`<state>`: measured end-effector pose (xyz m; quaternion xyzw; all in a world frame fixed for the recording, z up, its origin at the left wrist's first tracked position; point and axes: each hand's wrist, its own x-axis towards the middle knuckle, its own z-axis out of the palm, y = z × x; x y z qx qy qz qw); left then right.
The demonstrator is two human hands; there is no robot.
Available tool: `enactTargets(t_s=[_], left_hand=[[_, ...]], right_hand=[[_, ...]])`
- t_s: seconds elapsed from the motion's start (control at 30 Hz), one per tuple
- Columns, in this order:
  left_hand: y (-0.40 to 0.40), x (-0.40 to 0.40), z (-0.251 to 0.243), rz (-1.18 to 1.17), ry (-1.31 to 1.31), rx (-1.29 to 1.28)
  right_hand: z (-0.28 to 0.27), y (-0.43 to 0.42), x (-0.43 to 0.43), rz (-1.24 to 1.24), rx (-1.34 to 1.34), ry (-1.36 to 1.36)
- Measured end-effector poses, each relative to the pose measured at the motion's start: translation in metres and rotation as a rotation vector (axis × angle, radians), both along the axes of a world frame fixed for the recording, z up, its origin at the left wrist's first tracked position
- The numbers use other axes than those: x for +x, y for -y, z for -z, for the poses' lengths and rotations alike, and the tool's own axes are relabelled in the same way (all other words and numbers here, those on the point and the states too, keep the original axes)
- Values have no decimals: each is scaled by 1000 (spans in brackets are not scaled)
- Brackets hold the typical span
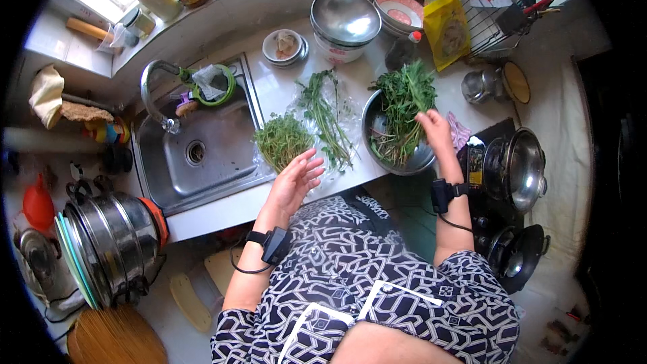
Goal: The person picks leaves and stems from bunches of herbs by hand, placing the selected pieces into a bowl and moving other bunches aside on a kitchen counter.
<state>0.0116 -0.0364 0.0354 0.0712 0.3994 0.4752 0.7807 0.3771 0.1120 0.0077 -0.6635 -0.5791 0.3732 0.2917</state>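
My right hand point(435, 129) grips the stems of a bunch of leafy greens point(415, 88) over a stainless steel bowl point(371, 139). More greens with long stems point(391, 126) lie in that bowl. My left hand point(298, 179) holds nothing, its fingers apart and palm turned inward, in front of the counter's edge. Just beyond it a pile of fine-stemmed greens point(283, 139) lies beside the sink. Between this pile and the bowl, long leafy stems point(323, 111) rest on a clear plastic bag point(349, 106).
At the left is a steel sink point(202, 177) with a faucet point(151, 86) and a green-rimmed strainer point(230, 88). Behind the greens stand small bowls point(283, 46), stacked metal bowls point(346, 17) and a dark bottle point(402, 53). Pots point(525, 169) stand at the right.
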Motion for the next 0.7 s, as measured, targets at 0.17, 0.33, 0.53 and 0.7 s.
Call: enactTargets(t_s=[0.17,0.33,0.53,0.7], left_hand=[[2,0,1,6,-3,0],[2,1,0,6,-38,-42],[0,2,0,4,-52,-45],[1,-1,3,-9,-45,-43]], right_hand=[[22,13,-6,130,-61,85],[16,16,-9,93,58,274],[18,21,-12,83,71,354],[25,24,-15,182,194,235]])
